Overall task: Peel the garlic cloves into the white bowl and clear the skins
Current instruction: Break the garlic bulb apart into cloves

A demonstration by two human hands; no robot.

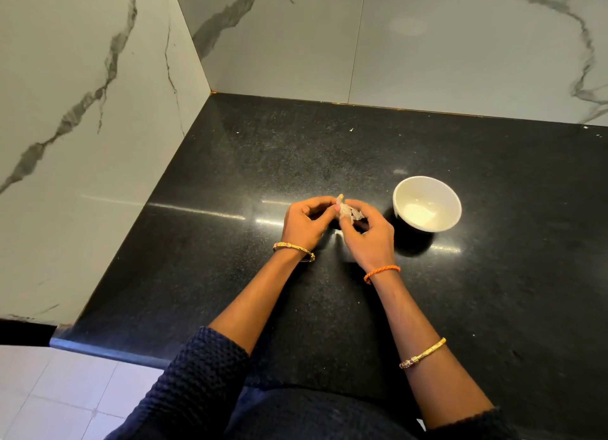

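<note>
Both hands met above the middle of the black counter [493,275], held just over its polished surface. The left hand [304,224] had its fingers curled inward, and its thumb, with a pink-painted nail, pressed against a garlic clove [342,200] that stood up between the two hands. The right hand [368,235] came in from the other side, its fingers bent around the same small bundle. Pale, papery garlic skin [353,213] stuck out between the fingertips of both hands, mostly on the right hand's side. Only the yellowish tip of the clove showed above the thumb; the rest was hidden by fingers and skin, so how much of it was already peeled could not be told.

The white bowl [427,203] stood on the counter just to the right of the hands, slightly farther away, upright, apart from the right hand. Something pale lay in its bottom, too washed out to make out clearly.

A gold bangle [293,249] sat on the left wrist, an orange braided band [381,273] on the right wrist, and a second gold bangle [422,354] farther up the right forearm. Dark knitted sleeves [197,383] were pushed back on both arms.

The counter ran into a corner of white marble wall [82,143] veined with grey, on the left and at the far side. A few tiny white specks lay on the far part of the counter. Pale floor tiles [49,390] showed at the near left, below the counter's edge.
</note>
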